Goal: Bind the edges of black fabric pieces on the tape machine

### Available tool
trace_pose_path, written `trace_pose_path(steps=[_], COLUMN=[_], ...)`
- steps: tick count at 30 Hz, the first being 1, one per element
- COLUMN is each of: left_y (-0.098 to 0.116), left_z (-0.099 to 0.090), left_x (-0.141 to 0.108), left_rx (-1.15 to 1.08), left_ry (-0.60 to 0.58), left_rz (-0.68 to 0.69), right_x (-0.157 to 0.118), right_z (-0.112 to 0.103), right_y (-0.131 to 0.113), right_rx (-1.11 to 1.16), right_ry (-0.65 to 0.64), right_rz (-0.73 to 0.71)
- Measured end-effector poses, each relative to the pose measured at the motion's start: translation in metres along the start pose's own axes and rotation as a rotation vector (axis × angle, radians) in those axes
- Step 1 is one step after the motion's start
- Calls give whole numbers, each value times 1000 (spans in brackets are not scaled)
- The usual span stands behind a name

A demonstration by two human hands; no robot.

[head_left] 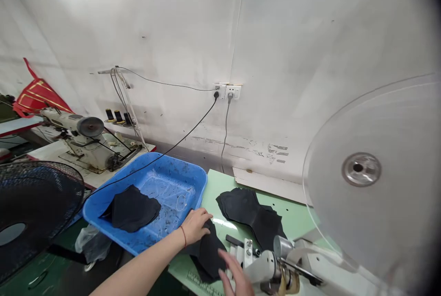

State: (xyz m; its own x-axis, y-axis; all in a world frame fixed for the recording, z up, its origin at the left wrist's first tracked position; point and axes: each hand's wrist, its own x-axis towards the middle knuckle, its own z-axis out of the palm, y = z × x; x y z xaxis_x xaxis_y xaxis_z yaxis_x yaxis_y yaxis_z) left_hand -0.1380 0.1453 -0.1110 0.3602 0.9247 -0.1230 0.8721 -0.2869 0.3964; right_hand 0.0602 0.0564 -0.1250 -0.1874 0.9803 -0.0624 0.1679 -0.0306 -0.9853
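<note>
My left hand, with a red string at the wrist, rests on the upper left of a stack of black fabric pieces at the green table's front left. Its fingers are bent over the cloth; whether they pinch any is unclear. My right hand is at the stack's lower right, beside the machine head, fingers apart and nothing visible between them. Another black stack lies farther back on the green table. More black pieces lie in the blue tub.
A large clear disc stands at the right above the machine. A black fan is at the left, with a sewing machine behind it. A black cable crosses over the tub to the wall sockets.
</note>
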Motion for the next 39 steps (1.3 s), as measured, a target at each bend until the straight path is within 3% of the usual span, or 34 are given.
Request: trace_pose_path(steps=[1,4,9,14,17,19,22,25,29,39], left_y=[1,5,4,22,45,60,72,77,82,104], left_z=[1,8,7,-25,-54,-74,-93,-99,-100,-105], left_x=[0,6,6,-25,-52,-68,-84,-89,-91,-91], left_rx=[14,43,-19,-179,-281,-505,-861,-997,-1008,-960], left_ry=[-2,-14,34,46,94,128,-23,-164,-191,-225], left_rz=[5,2,1,197,269,253,153,55,49,41], right_x=[12,41,46,39,31,21,3,-8,-15,-28], right_z=[6,20,19,7,-1,-6,-12,-15,-16,-29], right_y=[-3,-10,-9,-24,-54,-77,-106,-121,-126,-130], right_rx=[-127,-182,-215,-253,-260,-265,-283,-217,-134,-51], right_ry=[-16,27,10,-73,-227,-262,-249,-270,-278,-261], right_rz=[-103,-181,-245,-275,-333,-347,-299,-165,-39,17])
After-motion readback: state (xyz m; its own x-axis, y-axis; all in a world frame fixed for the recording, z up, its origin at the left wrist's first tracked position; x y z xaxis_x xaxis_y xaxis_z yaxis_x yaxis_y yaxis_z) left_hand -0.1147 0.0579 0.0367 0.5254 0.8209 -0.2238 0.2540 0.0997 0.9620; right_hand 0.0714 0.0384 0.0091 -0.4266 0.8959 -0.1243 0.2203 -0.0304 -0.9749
